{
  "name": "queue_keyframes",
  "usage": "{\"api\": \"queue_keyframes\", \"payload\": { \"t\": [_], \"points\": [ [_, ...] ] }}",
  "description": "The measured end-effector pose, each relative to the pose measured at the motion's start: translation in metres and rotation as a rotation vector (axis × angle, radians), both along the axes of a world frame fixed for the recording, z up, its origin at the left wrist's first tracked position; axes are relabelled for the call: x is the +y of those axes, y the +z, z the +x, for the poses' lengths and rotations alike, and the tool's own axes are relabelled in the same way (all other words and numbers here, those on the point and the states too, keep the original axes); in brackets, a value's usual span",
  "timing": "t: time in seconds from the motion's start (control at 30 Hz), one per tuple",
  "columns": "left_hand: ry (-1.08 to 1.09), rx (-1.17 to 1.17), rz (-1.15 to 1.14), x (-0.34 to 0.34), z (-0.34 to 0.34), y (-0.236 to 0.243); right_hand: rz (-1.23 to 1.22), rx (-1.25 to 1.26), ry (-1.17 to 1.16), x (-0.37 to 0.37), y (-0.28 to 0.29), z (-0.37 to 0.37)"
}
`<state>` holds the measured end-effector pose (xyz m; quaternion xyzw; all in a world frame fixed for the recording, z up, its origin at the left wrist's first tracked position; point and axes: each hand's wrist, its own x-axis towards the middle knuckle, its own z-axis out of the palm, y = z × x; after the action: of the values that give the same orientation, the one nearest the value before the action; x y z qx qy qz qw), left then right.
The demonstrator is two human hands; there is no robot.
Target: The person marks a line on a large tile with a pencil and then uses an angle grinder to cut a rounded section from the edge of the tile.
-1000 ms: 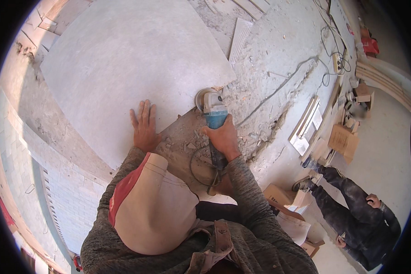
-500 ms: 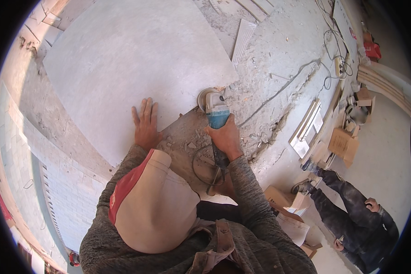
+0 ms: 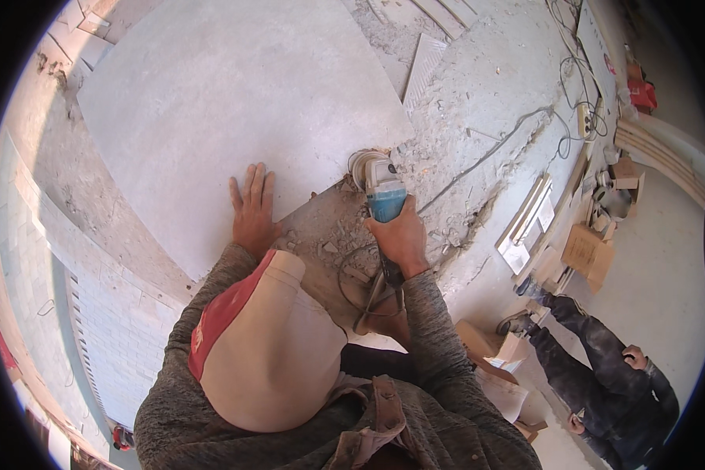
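A large pale grey tile slab (image 3: 235, 86) lies in front of me. My left hand (image 3: 254, 207) rests flat on its near edge with the fingers spread. In my right hand (image 3: 402, 235) is a blue and grey angle grinder (image 3: 387, 200), gripped round its body. Its disc sits at the slab's near right edge, close to the corner, where the edge looks chipped. My fingers hide part of the tool's body. A dark cord (image 3: 341, 286) loops below the grinder.
Broken rubble (image 3: 321, 243) lies under the slab's near edge. A cable (image 3: 486, 153) runs across the dusty floor to a power strip (image 3: 584, 121). A ribbed tile strip (image 3: 424, 70) lies beyond the slab. At right are cardboard boxes (image 3: 587, 254) and a person in dark clothes (image 3: 603, 360).
The grinder in my right hand has shifted slightly right along the slab's edge, toward the corner. My left hand stays in place on the slab.
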<state>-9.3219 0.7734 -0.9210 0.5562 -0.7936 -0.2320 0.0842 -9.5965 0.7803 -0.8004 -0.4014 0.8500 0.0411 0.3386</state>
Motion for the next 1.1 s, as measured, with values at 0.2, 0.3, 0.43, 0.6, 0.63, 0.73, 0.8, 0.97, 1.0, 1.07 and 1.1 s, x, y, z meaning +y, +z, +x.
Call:
{"api": "queue_keyframes", "payload": {
  "t": [0.2, 0.3, 0.43, 0.6, 0.63, 0.73, 0.8, 0.97, 1.0, 1.07, 1.1],
  "points": [
    [0.016, 0.04, -0.014, 0.001, -0.001, -0.001, -0.033, -0.004, 0.035, -0.002, 0.0, 0.005],
    [0.01, 0.027, -0.016, 0.0, 0.0, 0.0, -0.046, -0.004, 0.037, -0.001, -0.003, 0.005],
    [0.002, 0.019, -0.024, 0.0, 0.0, -0.002, -0.018, 0.006, 0.043, -0.004, -0.002, 0.006],
    [-0.003, 0.01, -0.008, 0.0, 0.0, 0.001, -0.003, 0.004, 0.044, -0.007, -0.003, 0.007],
    [0.0, 0.014, -0.009, 0.0, 0.0, 0.001, -0.002, 0.008, 0.049, -0.007, -0.003, 0.007],
    [0.006, 0.024, -0.013, 0.0, 0.0, 0.002, -0.002, 0.02, 0.065, -0.007, -0.002, 0.009],
    [0.007, 0.021, -0.017, 0.0, 0.0, 0.001, -0.003, 0.026, 0.073, -0.006, -0.004, 0.009],
    [0.007, 0.018, -0.022, 0.001, 0.0, 0.001, 0.01, 0.032, 0.089, -0.007, -0.003, 0.01],
    [0.008, 0.018, -0.026, 0.0, 0.0, 0.001, 0.012, 0.034, 0.093, -0.008, -0.001, 0.01],
    [0.009, 0.026, -0.021, 0.001, 0.0, 0.0, 0.006, 0.036, 0.104, -0.009, 0.0, 0.009],
    [0.01, 0.03, -0.018, 0.001, 0.0, 0.0, 0.003, 0.036, 0.11, -0.009, 0.001, 0.009]
  ]
}}
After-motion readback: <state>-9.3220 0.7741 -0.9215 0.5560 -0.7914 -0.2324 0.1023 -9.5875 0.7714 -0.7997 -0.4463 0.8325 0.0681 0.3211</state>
